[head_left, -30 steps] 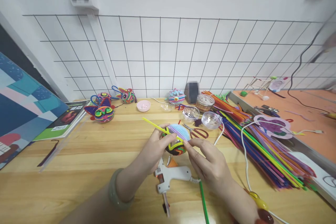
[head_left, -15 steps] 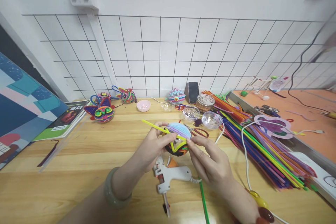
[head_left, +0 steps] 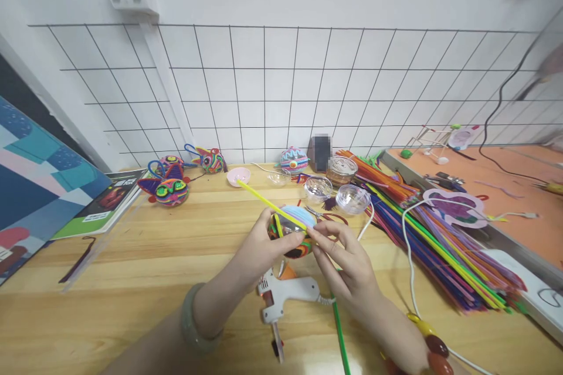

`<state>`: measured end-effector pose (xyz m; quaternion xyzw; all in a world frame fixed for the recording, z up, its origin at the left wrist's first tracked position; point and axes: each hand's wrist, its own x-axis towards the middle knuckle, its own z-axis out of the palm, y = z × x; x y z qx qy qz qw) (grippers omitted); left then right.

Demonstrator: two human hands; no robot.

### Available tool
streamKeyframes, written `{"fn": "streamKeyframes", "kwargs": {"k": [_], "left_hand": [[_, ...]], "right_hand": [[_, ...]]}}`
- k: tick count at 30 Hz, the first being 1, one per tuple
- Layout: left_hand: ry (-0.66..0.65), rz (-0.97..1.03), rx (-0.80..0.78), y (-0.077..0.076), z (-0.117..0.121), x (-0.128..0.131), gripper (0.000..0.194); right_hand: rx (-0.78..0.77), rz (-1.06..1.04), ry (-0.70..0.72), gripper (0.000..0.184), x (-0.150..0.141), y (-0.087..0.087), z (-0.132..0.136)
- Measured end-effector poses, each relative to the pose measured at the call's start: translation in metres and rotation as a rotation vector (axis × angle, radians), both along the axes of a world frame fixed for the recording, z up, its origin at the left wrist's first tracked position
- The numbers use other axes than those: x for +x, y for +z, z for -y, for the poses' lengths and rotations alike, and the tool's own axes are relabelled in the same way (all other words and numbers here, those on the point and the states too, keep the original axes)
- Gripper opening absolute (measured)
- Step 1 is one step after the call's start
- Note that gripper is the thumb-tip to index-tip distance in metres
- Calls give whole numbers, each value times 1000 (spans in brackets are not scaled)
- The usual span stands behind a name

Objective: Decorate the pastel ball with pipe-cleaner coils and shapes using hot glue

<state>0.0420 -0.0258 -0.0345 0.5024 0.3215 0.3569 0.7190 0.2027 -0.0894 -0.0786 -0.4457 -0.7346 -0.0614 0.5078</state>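
A round ornament [head_left: 299, 248] covered in coloured pipe cleaners, pale blue and lilac on top and black, orange and green below, is held between my hands. My left hand [head_left: 259, 249] grips it from the left, the thumb lying across its front. A yellow pipe cleaner [head_left: 259, 196] crosses the ornament, its free end sticking out to the upper left. The fingers of my right hand [head_left: 345, 258] pinch that pipe cleaner near the ornament's right side. Below my hands a white glue gun [head_left: 288, 293] lies on the table, beside a green pipe cleaner [head_left: 340, 337].
Pipe-cleaner bundles [head_left: 440, 246] lie at right, with a white cable [head_left: 409, 252] across them. Clear plastic half-shells [head_left: 318, 188], scissors [head_left: 334, 218] and a pink bowl [head_left: 233, 178] are behind my hands. Finished ornaments [head_left: 172, 191] and a magazine [head_left: 105, 205] are at left.
The yellow pipe cleaner's free end has swung upward, standing more steeply. My hands have turned the ornament slightly, and my left thumb has moved down and right. The camera view has shifted slightly.
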Motion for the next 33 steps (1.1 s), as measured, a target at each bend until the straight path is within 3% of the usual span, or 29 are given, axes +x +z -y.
{"fn": "streamKeyframes", "kwargs": {"k": [5,9,13,18,22,30,33], "left_hand": [[30,-33,-18,-1,-2,1,48],[4,-123,20,2,0,2,51],[-20,-220,200,0,4,2,54],[73,-328,399,-7,0,3,59],[90,-382,514,-10,-4,1,65],[135,-419,613,-11,-3,-1,65],[131,-373,558,-9,-5,0,64]], "right_hand": [[-178,-267,85,36,-1,3,0],[-235,-321,109,31,-1,5,0],[-209,-275,126,30,-3,6,1],[-185,-227,144,12,-3,3,2],[-132,-249,112,14,-4,0,1],[-33,-127,80,20,-1,1,1],[-35,-137,43,21,-3,3,1]]}}
